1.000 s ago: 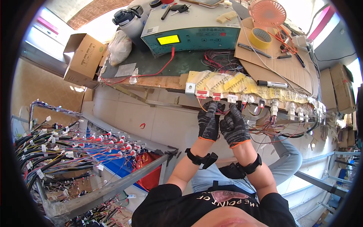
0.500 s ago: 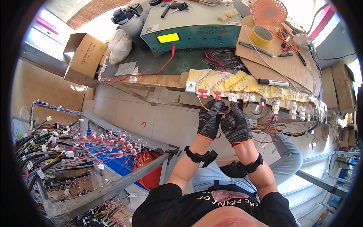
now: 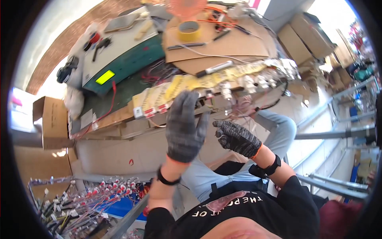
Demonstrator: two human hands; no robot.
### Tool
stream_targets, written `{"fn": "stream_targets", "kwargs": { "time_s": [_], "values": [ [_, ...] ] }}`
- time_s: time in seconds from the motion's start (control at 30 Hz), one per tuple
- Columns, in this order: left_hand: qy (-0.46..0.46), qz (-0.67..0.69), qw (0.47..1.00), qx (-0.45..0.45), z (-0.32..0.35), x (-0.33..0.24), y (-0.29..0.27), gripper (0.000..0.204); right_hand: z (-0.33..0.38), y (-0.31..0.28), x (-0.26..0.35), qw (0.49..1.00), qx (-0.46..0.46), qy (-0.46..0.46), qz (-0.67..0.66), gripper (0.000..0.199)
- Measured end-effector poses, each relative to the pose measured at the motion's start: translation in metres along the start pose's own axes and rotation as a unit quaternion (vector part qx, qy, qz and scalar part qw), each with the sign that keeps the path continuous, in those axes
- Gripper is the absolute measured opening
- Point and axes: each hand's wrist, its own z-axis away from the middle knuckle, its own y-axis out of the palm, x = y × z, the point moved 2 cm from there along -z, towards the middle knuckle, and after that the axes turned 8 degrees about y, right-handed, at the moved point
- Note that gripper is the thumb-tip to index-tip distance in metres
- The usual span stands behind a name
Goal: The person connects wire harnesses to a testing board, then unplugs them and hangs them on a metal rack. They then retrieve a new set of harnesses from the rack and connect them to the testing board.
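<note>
In front of the desk (image 3: 119, 115) edge, the gloved left hand (image 3: 184, 127) is raised flat with fingers spread, holding nothing, the right hand (image 3: 235, 137) loosely curled and empty near the yellow connector strip (image 3: 187, 85); advisable to re-approach the strip squarely, avoiding loose wires.

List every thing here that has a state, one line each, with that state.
Left hand: gloved, fingers spread, empty.
Right hand: gloved, fingers curled, nothing seen in it.
Tester display: lit yellow-green.
Tape roll: lying flat on cardboard.
Marker: lying on cardboard.
Cardboard box: flaps open.
</note>
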Motion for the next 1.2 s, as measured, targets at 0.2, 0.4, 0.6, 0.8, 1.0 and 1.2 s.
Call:
{"fn": "stream_targets", "kwargs": {
  "time_s": [0.2,0.4,0.6,0.8,1.0,1.2],
  "values": [
    [-0.044,-0.193,0.935,0.295,-0.078,0.041,0.071,0.042,0.059,0.021,0.028,0.99,0.092,0.022,0.105,0.034],
    [0.12,0.083,0.966,0.212,-0.008,0.008,0.062,0.023,0.005,-0.002,0.05,0.972,-0.011,-0.204,0.118,0.037],
    [-0.241,0.298,0.921,0.065,0.038,-0.017,0.012,0.026,-0.024,0.042,0.096,0.81,-0.161,-0.43,0.366,0.013],
    [-0.342,0.424,0.834,0.083,0.068,-0.01,0.024,0.025,-0.052,0.049,0.106,0.695,-0.258,-0.445,0.504,0.02],
    [-0.138,0.252,0.958,0.001,0.048,0.01,0.029,0.025,-0.061,0.052,0.101,0.688,-0.213,-0.443,0.535,0.021],
    [-0.008,0.176,0.983,0.049,0.011,0.006,0.045,0.021,-0.019,0.059,0.107,0.71,-0.162,-0.411,0.548,0.015]
  ]
}}
